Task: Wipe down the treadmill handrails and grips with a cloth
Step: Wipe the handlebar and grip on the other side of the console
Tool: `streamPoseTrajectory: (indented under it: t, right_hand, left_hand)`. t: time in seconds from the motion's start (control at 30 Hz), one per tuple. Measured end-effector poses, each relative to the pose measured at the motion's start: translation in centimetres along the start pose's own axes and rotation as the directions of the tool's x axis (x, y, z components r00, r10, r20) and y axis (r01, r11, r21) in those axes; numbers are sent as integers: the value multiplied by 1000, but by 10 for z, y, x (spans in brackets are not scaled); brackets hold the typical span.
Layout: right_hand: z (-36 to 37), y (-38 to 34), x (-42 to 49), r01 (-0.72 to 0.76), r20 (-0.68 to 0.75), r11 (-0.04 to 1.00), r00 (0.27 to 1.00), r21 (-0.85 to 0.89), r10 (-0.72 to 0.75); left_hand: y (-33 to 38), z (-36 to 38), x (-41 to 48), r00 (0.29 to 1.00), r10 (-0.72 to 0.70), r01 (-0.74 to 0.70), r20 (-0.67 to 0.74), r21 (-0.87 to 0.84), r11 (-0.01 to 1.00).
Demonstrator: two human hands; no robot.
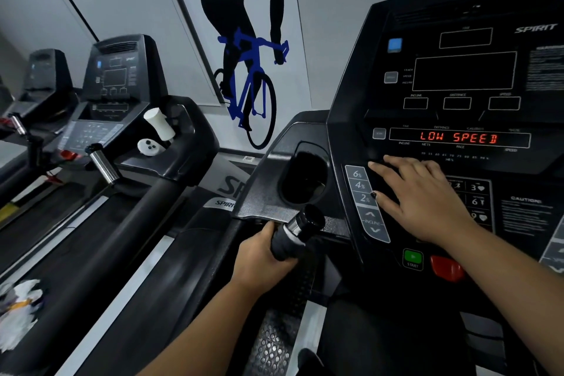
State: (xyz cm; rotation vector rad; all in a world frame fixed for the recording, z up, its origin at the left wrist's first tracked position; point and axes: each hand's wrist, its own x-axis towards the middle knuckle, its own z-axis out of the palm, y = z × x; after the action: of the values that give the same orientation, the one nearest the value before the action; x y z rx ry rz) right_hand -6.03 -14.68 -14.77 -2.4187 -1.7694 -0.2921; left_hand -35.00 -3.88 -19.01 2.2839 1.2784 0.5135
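The handle [300,226] on this treadmill's left side is a short round bar: a black, matt, slightly textured sleeve, then a shiny chrome band, then a smooth black round end cap. Its long axis runs from lower left to upper right, cap end tilted up towards the console [427,18], just below the glossy cup holder [305,177]. The left grip [262,256], a bare hand, is curled round the black sleeve below the chrome band. The right grip [427,198] lies flat with fingers spread on the console's keypad, beside the grey incline keys [361,186], holding nothing. The display [459,137] shows "LOW SPEED" in red. A crumpled white cloth [18,311] lies well apart, on the neighbouring treadmill at far left
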Motion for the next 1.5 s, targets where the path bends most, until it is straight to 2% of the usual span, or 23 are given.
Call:
streamPoseTrajectory:
  t: [0.2, 0.37, 0.53, 0.77, 0.87, 0.97, 1.07, 1.13, 1.2, 1.23, 1.3, 1.37, 1.43, 1.5]
  right_hand:
    - [1, -1, 0, -7, 7, 1000, 1000, -15, 7]
    - [1, 0, 0, -6, 6, 1000, 1000, -17, 6]
    - [3, 1, 1, 6, -4, 1000, 1000, 5, -6]
    - [0, 1, 2, 2, 5, 1000, 1000, 22, -2]
    - [-2, 0, 2, -2, 8, 999, 1000, 35, 2]
    - [-2, 1, 0, -2, 27, 999, 1000, 50, 0]
    - [-2, 3, 2, 11, 52, 998, 999, 64, -14]
    - [-8, 1, 6, -26, 94, 986, 996, 167, 11]
    - [-23, -11, 6, -115, 125, 916, 990, 384, 71]
    - [-32, -24, 3, -133, 97, 856, 991, 500, 97]
    - [-55, -59, -11, -75, -27, 732, 991, 677, 127]
    - [-75, -102, -33, 17, -113, 639, 988, 769, 109]
    - [-86, -144, -52, 34, -79, 550, 995, 835, 58]
    - [-84, -172, -64, 5, -3, 506, 1000, 862, -4]
  left_hand:
    - [38, 1, 14, 984, 152, -146, -92, 71, 987]
    - [62, 5, 17, 966, 169, -155, -195, 87, 984]
    - [72, 13, 15, 919, 259, -229, -298, 132, 965]
    - [82, -2, 26, 968, 196, -201, -158, -16, 979]
    - [86, -5, 30, 991, 100, -112, -89, -140, 984]
    - [84, -7, 36, 998, -9, 26, 60, -289, 957]
    - [83, -13, 42, 978, -72, 163, 197, -497, 852]
    - [80, -14, 40, 975, -107, 209, 195, -641, 739]
    - [75, -16, 35, 968, -213, 234, 135, -797, 557]
    - [69, -20, 31, 955, -278, 222, 100, -862, 455]
    - [61, -32, 17, 931, -352, 205, 99, -938, 279]
    - [55, -49, -1, 934, -323, 216, 155, -962, 164]
    - [47, -67, -24, 938, -253, 265, 239, -962, 72]
    - [36, -81, -45, 953, -107, 287, 283, -958, 22]
